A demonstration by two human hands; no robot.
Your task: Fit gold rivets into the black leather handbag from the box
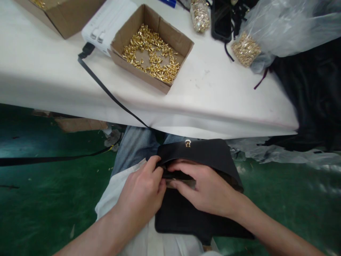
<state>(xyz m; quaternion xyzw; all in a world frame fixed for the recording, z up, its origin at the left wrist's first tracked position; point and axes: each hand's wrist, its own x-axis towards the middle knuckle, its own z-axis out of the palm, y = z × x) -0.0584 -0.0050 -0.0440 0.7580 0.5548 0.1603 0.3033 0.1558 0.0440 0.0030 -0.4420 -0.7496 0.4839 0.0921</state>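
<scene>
A black handbag [183, 217] lies across the lap, its mouth pulled apart and a small gold clasp [188, 144] on its far panel. My left hand [145, 185] is closed on the left end of the bag's opening, fingers curled over the edge. Over the mouth, my right hand [205, 185] has its fingers partly inside and its thumb against the near edge, closed on the bag's rim. A brownish lining strip shows between the hands. The fingertips inside the bag are hidden.
On the white table [210, 103] stands a cardboard box [165, 87] of small gold rivets, beside white stacked sheets [106, 21]. Behind are a black phone [221, 21] and plastic bags of gold pieces [245, 49]. A black strap [112, 96] hangs over the edge; black material [317, 81] lies right.
</scene>
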